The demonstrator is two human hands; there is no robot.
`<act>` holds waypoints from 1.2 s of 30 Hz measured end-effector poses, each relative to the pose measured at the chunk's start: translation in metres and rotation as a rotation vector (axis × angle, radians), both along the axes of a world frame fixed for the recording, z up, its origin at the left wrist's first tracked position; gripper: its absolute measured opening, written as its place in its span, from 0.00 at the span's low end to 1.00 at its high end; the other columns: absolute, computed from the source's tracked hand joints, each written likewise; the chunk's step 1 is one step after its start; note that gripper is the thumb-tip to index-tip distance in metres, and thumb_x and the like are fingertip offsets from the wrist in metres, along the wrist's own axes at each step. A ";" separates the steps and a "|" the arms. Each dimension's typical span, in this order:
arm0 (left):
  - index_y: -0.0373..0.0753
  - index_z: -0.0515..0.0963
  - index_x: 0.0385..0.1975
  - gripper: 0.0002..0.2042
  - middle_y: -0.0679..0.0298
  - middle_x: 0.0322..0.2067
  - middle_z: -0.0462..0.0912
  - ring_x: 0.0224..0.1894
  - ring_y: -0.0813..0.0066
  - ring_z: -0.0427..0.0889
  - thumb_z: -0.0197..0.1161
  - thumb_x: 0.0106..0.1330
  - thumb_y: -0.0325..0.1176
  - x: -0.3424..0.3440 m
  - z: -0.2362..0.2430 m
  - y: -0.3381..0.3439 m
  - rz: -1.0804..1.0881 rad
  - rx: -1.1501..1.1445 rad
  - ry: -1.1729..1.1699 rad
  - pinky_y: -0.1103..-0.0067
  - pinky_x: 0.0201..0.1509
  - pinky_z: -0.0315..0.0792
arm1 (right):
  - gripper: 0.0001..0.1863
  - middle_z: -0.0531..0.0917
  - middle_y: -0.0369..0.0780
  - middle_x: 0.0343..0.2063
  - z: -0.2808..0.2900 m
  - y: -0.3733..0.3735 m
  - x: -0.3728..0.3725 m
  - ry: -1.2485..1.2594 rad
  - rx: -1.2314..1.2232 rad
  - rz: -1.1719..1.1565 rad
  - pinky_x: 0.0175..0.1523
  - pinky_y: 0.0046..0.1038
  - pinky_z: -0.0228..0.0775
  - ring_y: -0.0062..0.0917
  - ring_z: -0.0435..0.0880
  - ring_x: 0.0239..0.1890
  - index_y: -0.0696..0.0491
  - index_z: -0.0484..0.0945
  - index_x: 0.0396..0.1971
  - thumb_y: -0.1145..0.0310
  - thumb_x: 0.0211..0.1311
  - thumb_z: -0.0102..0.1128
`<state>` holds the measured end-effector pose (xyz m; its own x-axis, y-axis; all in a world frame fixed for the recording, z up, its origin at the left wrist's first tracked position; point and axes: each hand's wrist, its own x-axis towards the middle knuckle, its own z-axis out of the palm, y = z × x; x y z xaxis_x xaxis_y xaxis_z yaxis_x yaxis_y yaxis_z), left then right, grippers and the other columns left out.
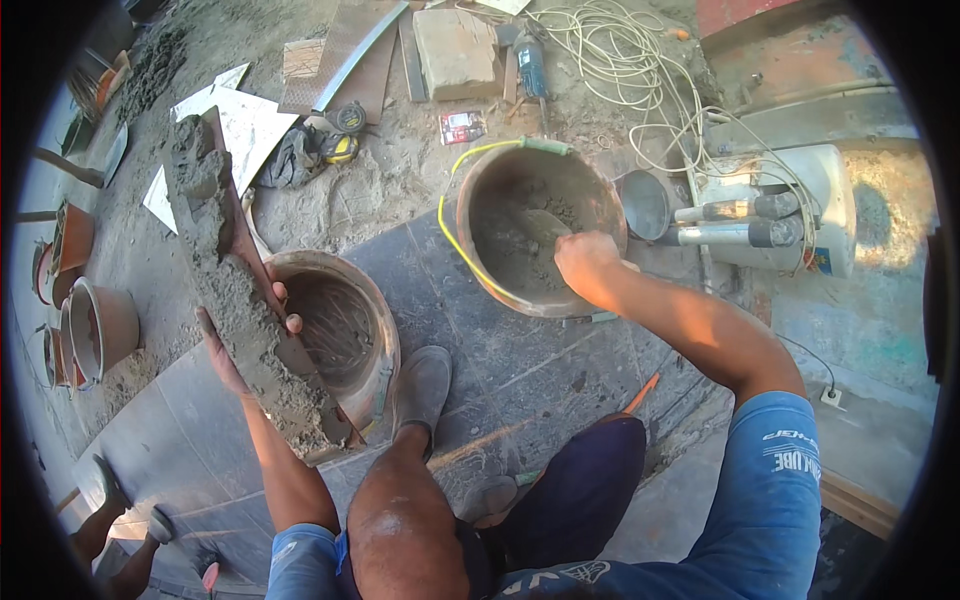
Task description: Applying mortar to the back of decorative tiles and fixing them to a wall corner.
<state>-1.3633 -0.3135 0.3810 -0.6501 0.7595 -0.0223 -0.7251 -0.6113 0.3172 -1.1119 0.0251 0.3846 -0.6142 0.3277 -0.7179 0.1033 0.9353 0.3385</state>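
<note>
My left hand (226, 352) is closed around a long, narrow reddish-brown strip (240, 215), held tilted at the left. Wet grey mortar (235, 300) lies thickly along its upper face. Under the strip's lower half stands a bucket (388, 345) with smears of mortar inside. My right hand (592, 268) is over the rim of a second bucket (612, 190), which has a yellow handle (450, 225). It grips a trowel, whose grey blade (540, 228) rests in the mortar in that bucket. My fingers hide most of the trowel's handle.
An angle grinder (531, 65), a stone block (455, 55) and coiled cable (620, 55) lie at the back. A tape measure (340, 148) is beyond the left bucket. A white container (835, 210) lies at the right. More buckets (103, 325) and another person's feet (105, 485) are at the left.
</note>
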 end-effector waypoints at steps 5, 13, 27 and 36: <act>0.42 0.59 0.66 0.30 0.40 0.60 0.63 0.55 0.47 0.74 0.42 0.71 0.57 0.012 -0.007 0.005 -0.052 -0.018 -0.077 0.55 0.42 0.75 | 0.10 0.86 0.40 0.37 0.029 -0.029 0.028 -0.142 -0.155 0.025 0.42 0.32 0.79 0.31 0.86 0.42 0.52 0.84 0.37 0.71 0.55 0.58; 0.44 0.60 0.66 0.31 0.41 0.59 0.65 0.54 0.46 0.73 0.42 0.70 0.59 0.054 -0.034 0.049 -0.229 0.028 -0.225 0.53 0.43 0.76 | 0.09 0.86 0.45 0.36 0.020 -0.016 0.053 0.077 0.026 -0.303 0.39 0.33 0.80 0.34 0.87 0.38 0.56 0.82 0.34 0.72 0.57 0.55; 0.38 0.62 0.64 0.36 0.46 0.58 0.70 0.52 0.53 0.76 0.44 0.67 0.62 0.153 -0.057 0.151 -0.566 -0.071 -0.336 0.57 0.50 0.76 | 0.16 0.84 0.50 0.37 0.074 0.022 0.116 -0.199 -0.146 -0.349 0.44 0.39 0.78 0.41 0.85 0.43 0.62 0.77 0.44 0.72 0.56 0.53; 0.38 0.61 0.64 0.35 0.44 0.57 0.68 0.54 0.53 0.74 0.42 0.69 0.61 0.178 -0.071 0.180 -0.548 -0.141 -0.362 0.57 0.48 0.76 | 0.10 0.85 0.49 0.37 -0.006 0.010 0.113 -0.116 -0.275 -0.381 0.44 0.36 0.79 0.40 0.86 0.41 0.60 0.82 0.34 0.72 0.56 0.54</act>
